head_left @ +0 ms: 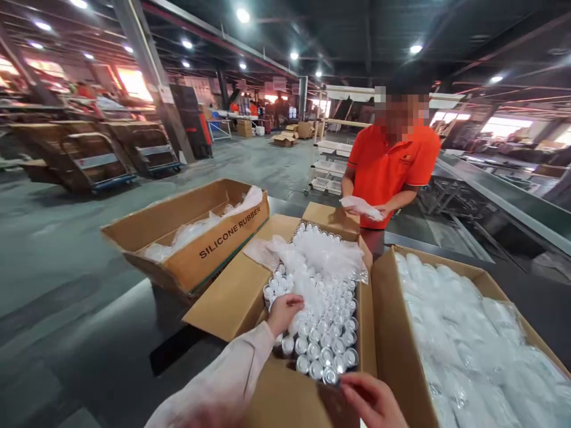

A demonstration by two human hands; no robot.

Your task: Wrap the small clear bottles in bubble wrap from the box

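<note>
An open cardboard box (pixel 366 333) in front of me holds rows of small silver-capped cylinders (pixel 326 356), packed upright. Crumpled translucent plastic wrap (pixel 328 252) covers the far and middle part of them. My left hand (pixel 284 313) reaches over the box's left side, its fingers pinched together at the near edge of the wrap. Close to the front row of cylinders is my right hand (pixel 372 397), with thumb and forefinger slightly apart and nothing visible between them. Its lower part is cut off by the frame.
To the left stands a long carton marked SILICONE RUBBER (pixel 229 235) with plastic inside. A carton (pixel 397 356) of plastic-wrapped pieces sits at the right. Across the dark table (pixel 134 321), a person in an orange shirt (pixel 388 166) holds a white wrapped item (pixel 363 208).
</note>
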